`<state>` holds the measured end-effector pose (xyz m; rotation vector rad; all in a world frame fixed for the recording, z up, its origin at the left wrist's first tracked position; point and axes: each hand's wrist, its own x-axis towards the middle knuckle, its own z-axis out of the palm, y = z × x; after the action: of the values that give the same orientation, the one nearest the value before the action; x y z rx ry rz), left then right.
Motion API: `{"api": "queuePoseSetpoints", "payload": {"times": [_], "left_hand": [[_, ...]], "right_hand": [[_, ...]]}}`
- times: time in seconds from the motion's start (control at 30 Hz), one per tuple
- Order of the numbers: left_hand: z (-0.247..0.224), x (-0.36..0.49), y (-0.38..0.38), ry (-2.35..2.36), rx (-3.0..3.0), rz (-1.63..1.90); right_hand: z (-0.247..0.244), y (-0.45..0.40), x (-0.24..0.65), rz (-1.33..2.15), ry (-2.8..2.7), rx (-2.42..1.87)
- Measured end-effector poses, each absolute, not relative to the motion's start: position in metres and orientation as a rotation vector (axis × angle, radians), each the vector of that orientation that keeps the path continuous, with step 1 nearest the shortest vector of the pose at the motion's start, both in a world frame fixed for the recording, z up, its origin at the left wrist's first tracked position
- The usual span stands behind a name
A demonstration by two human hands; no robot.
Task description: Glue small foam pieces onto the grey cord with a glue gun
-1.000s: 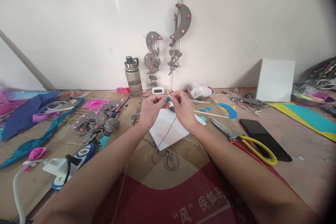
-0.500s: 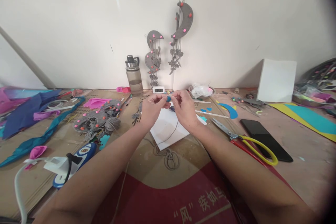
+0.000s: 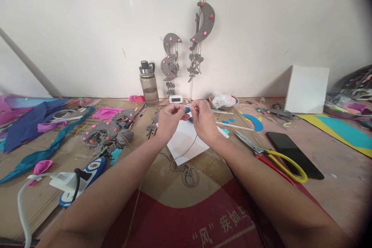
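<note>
Small blue piece (image 3: 187, 109) pinched between both hands (image 3: 187, 118)

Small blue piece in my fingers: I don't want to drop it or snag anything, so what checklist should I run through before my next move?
1. Left hand gripping the small blue piece: ok.
2. Right hand's grip: cannot tell, its fingers hide it.
3. Grey cord lying without overlaps: not ok, loops cross below the white sheet.
4. Scissors away from the cord: ok, beside the phone.
5. Water bottle upright: ok.
</note>
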<state>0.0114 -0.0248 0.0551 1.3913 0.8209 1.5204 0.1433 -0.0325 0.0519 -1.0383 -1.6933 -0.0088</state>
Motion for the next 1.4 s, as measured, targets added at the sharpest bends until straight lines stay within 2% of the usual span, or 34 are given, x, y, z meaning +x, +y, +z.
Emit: {"api": "queuePoseSetpoints", "payload": {"times": [0.63, 1.0, 1.4], "left_hand": [[0.0557, 0.0105, -0.0243, 0.692, 1.299, 1.394], [0.0575, 0.0067, -0.0236, 0.936, 1.571, 1.419], [0.0593, 0.0061, -0.0178, 0.790, 1.351, 1.273]], "right_hand": [[0.0487, -0.0253, 0.1455, 0.146, -1.634, -1.084], [0.0465, -0.0274, 0.1436, 0.066, -1.687, -1.039], [0.0442, -0.0230, 0.1455, 0.257, -1.626, -1.092]]}}
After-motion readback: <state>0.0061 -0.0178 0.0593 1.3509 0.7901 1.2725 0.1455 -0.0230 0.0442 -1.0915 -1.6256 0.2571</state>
